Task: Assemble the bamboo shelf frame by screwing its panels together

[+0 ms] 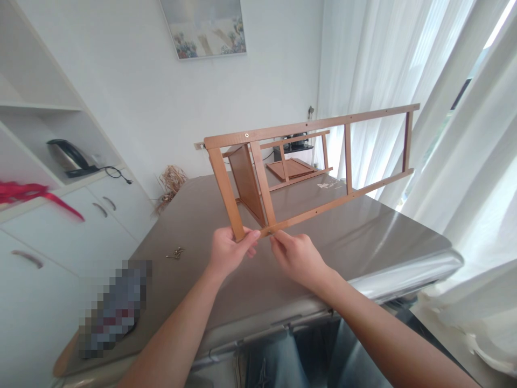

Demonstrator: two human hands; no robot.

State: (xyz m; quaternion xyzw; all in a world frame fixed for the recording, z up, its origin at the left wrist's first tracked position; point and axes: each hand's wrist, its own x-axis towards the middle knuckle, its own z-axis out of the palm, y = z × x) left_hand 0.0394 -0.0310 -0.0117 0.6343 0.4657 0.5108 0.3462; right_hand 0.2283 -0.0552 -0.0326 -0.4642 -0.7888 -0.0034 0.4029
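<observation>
Daylight is flooding through the curtains rightward of the right grip, glare is streaking the surface beside it, and pixelation is masking a patch leftward.

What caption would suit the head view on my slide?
Left hand gripping the corner of a wooden frame, right hand curled at its lower rail, small metal hardware lying on the table.

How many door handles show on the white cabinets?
3: one handle near the picture's left edge, and two close together, a left one and a right one, lower than the electric kettle. Others may be out of view.
</observation>
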